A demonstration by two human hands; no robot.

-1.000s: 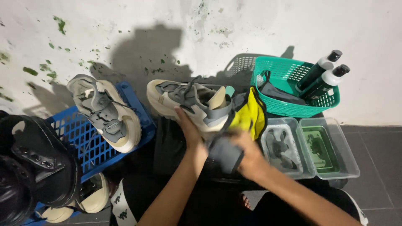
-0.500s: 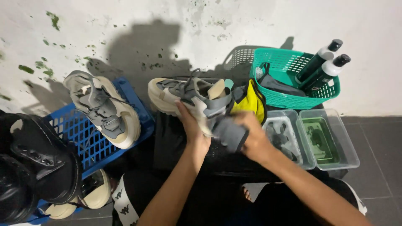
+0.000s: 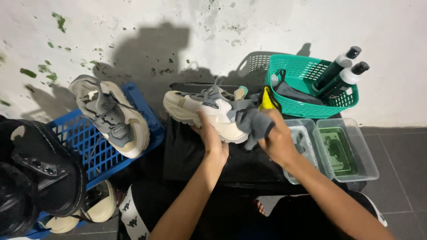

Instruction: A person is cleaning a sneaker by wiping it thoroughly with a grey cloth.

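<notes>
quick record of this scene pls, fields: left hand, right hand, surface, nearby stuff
left hand: left hand steadies the cream and grey sneaker
right hand: right hand presses a grey cloth on its heel
surface: black table
nearby: teal basket with two bottles; two clear tubs; second sneaker on blue crate

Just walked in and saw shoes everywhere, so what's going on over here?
A person is working on a grey and cream sneaker on a black surface. The left hand steadies its side while the right hand presses a grey cloth against its heel end. The matching sneaker lies on a blue crate to the left. A green basket with two bottles and two clear tubs sit to the right.
</notes>
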